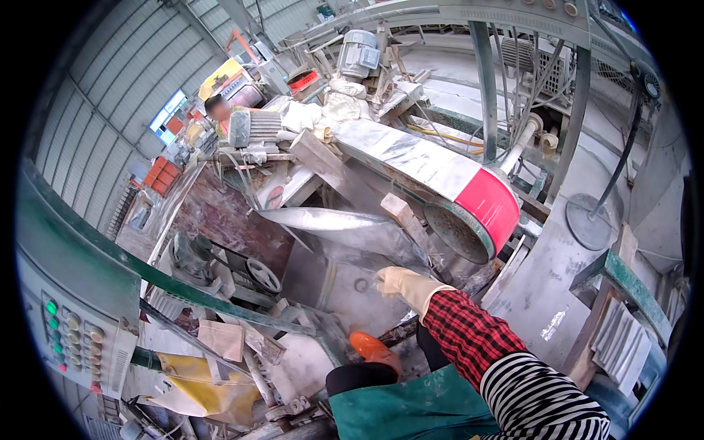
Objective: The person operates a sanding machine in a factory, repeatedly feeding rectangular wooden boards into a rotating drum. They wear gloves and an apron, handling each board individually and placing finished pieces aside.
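My right hand [405, 287], in a cream work glove, reaches forward from the lower right. Its fingers look curled in, and nothing shows sticking out of them. A red and black plaid oversleeve [466, 323] covers the forearm, with a striped sleeve [539, 392] behind it. Just beyond the hand stands an upright wooden block [403, 216]. Past that lies a long machine bed with a white marbled top [411, 150] and a red-wrapped end [491, 209]. My left hand is out of the picture. Below me show a green apron [407, 407] and an orange boot [375, 353].
A control panel [77, 337] with green and pale buttons stands at the left, below a curved green rail [198, 297]. A handwheel [262, 274] and wood offcuts [221, 339] lie nearby. Right, a green metal frame [634, 293] juts out. A person [218, 110] is at the far left.
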Motion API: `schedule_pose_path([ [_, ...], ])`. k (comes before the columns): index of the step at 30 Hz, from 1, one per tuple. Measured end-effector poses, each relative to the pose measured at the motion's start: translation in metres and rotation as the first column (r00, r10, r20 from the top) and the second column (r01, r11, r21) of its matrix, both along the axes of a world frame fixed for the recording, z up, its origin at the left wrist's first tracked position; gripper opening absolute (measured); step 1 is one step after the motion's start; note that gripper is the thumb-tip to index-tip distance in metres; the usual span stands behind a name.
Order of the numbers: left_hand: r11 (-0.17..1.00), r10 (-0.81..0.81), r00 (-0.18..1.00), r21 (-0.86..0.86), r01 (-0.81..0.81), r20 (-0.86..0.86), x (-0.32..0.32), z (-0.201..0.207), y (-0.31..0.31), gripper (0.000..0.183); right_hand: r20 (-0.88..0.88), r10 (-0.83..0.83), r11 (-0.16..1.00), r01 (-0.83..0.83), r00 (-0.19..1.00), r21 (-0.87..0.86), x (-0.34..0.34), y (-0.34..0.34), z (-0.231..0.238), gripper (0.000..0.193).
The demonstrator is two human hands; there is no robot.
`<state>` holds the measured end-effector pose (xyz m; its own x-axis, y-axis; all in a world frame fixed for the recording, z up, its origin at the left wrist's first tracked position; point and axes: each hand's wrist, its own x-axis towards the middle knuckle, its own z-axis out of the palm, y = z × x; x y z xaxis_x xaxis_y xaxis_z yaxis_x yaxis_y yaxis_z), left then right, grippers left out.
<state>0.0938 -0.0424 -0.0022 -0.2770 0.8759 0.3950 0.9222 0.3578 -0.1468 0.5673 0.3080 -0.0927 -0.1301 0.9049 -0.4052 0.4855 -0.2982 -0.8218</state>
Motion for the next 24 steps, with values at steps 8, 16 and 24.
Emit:
schedule_pose_path([
  [8, 0.998, 0.004, 1.0, -0.055, -0.004, 0.0, 0.008, 0.002, -0.003, 0.05, -0.013, 0.049, 0.999, -0.049, 0.999, -0.011, 0.004, -0.009, 0.01, 0.048],
  [16, 0.997, -0.023, 0.999, -0.07, 0.02, -0.048, 0.006, -0.01, -0.006, 0.052, -0.059, 0.07, 0.996, -0.073, 0.996, -0.046, 0.003, -0.013, 0.024, 0.047],
  [24, 0.99, 0.004, 0.999, -0.14, -0.01, -0.039, 0.024, -0.003, -0.001, 0.054, -0.134, 0.063, 0.996, -0.07, 0.989, -0.05, 0.005, -0.012, 0.015, 0.047],
])
